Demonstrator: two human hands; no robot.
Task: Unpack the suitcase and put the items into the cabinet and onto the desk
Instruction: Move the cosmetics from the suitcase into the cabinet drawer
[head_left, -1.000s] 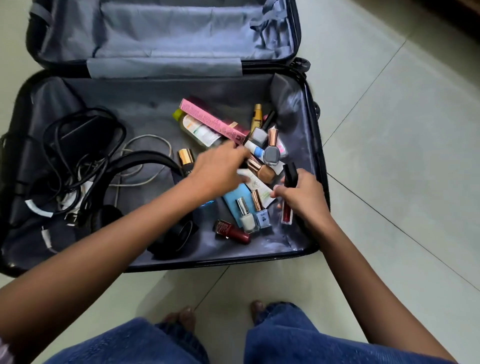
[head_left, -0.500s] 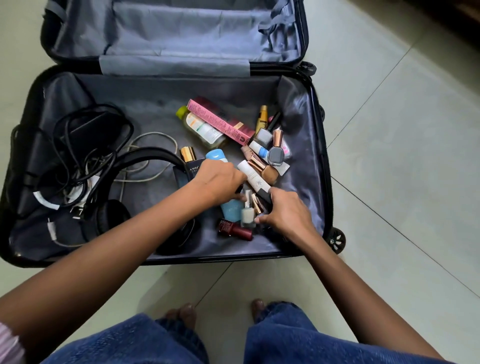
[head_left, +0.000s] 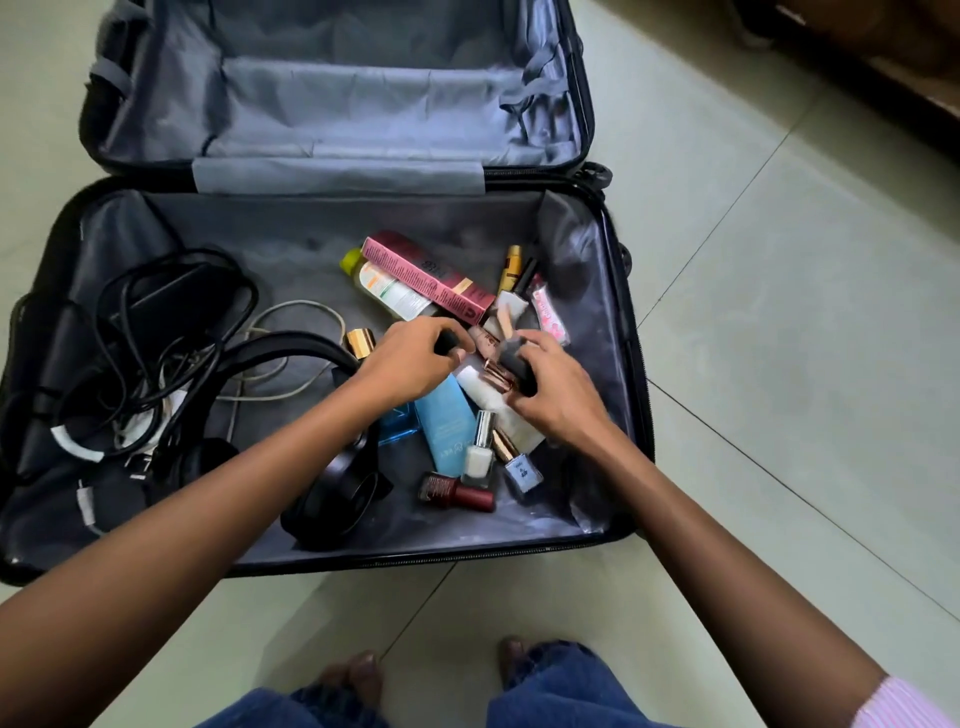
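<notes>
Suitcase (head_left: 291, 249) mostly full: cables (head_left: 171, 322) at 9 o'clock, bottles (head_left: 478, 457) at 3. Left hand (head_left: 415, 364) pinches a black thing (head_left: 447, 341), right hand (head_left: 558, 400) a dark bottle (head_left: 511, 359).

Cannot read the print on the pink box (head_left: 431, 278). Cannot tell what dark thing (head_left: 448, 342) the left hand (head_left: 410, 364) grips. Blurs the right hand (head_left: 558, 400) round a dark bottle (head_left: 517, 366). Loses the suitcase lid (head_left: 363, 104) at the top edge.

The black, grey-lined suitcase (head_left: 291, 228) lies open; cosmetic bottles (head_left: 478, 452) and a pink box (head_left: 426, 278) crowd its right half, black cables (head_left: 171, 332) and headphones (head_left: 332, 493) its left.
</notes>
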